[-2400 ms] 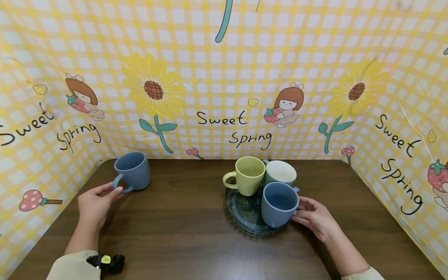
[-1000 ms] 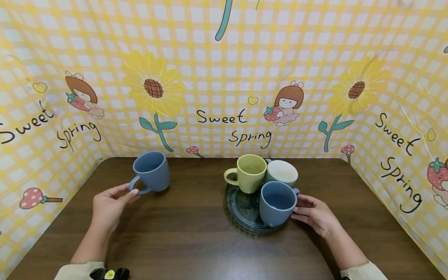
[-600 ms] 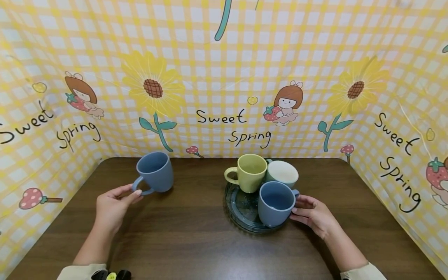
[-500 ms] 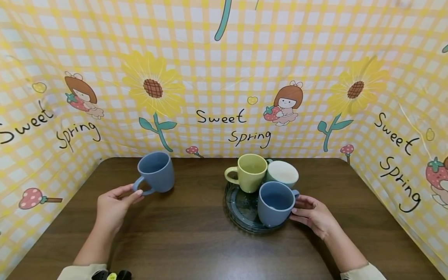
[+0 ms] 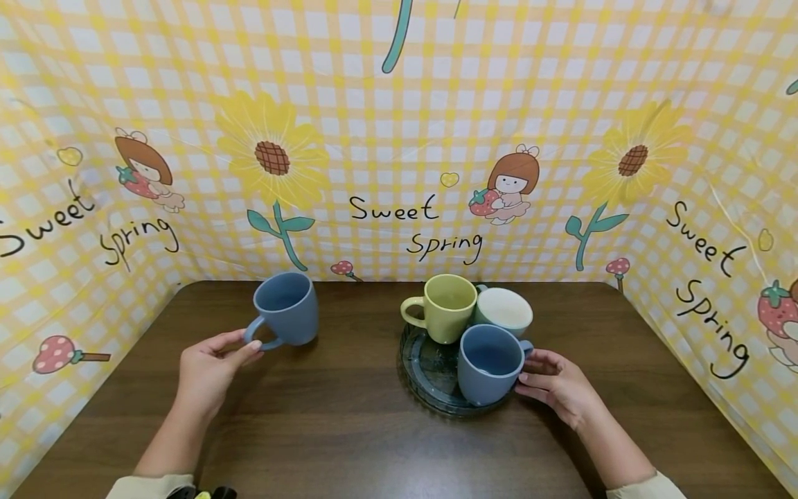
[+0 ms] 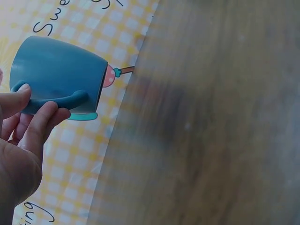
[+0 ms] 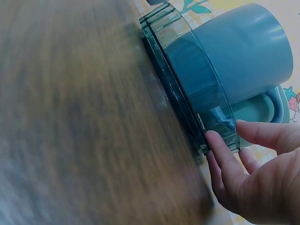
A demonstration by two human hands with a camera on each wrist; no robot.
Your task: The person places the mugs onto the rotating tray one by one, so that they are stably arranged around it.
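Observation:
My left hand pinches the handle of a blue mug between thumb and fingers. The left wrist view shows the grip on this blue mug closely. My right hand touches the right side of a round dark glass tray with its fingertips. In the right wrist view, the tips lie at the tray's clear wall. On the tray stand a yellow-green mug, a second blue mug and a pale green mug, partly hidden behind it. The second blue mug's handle points toward my right hand.
A brown wooden table lies under everything. Yellow checked cloth with printed flowers and lettering hangs along its back and sides. A black strap shows at the left sleeve.
My left hand has carried its blue mug to the right. The tray's mugs have shifted slightly clockwise, the front one leftward and the yellow-green one rightward. My right hand stays at the rim.

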